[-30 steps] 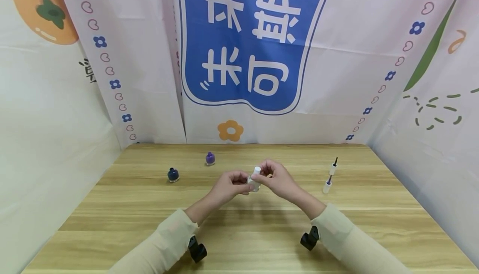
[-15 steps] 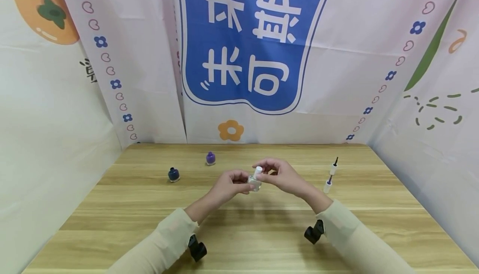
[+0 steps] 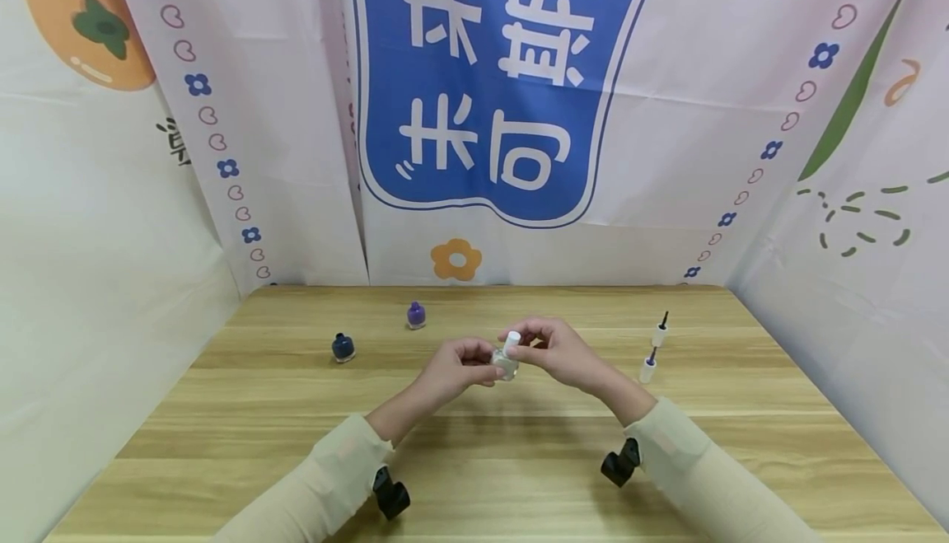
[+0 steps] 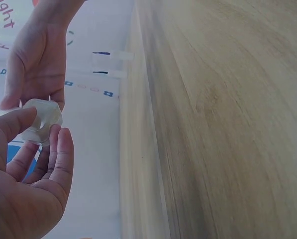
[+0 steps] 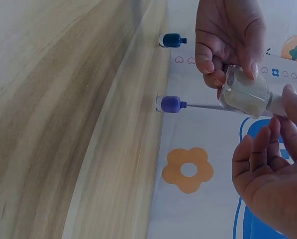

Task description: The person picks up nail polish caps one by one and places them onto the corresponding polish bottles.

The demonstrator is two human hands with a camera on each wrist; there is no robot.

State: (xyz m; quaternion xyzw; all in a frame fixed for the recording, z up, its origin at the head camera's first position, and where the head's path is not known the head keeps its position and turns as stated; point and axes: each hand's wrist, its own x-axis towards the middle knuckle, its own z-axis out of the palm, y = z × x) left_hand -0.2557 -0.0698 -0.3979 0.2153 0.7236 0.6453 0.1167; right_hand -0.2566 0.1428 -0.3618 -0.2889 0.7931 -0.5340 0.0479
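Above the middle of the table, my left hand (image 3: pixel 454 372) pinches a clear glass nail polish bottle (image 5: pixel 245 92) with whitish contents between thumb and fingers. My right hand (image 3: pixel 554 350) pinches the bottle's white cap (image 3: pixel 512 340) from the right, its thumb along the side. In the right wrist view the cap sits at the bottle's neck; whether it is screwed tight I cannot tell. The bottle tilts slightly to the right in the head view. In the left wrist view the bottle (image 4: pixel 45 119) lies between both hands, partly covered by my left thumb.
Uncapped on the left stand a dark blue polish bottle (image 3: pixel 343 348) and a purple one (image 3: pixel 416 315). Two white caps, one with a black brush (image 3: pixel 661 330) and one with a purple brush (image 3: pixel 648 367), stand brush up at right. A printed cloth (image 3: pixel 667 197) encloses the wooden table (image 3: pixel 474 477).
Between one second and half a second ago, my right hand and wrist shift slightly right and re-grip the cap. Since then both hands stay nearly still around the bottle.
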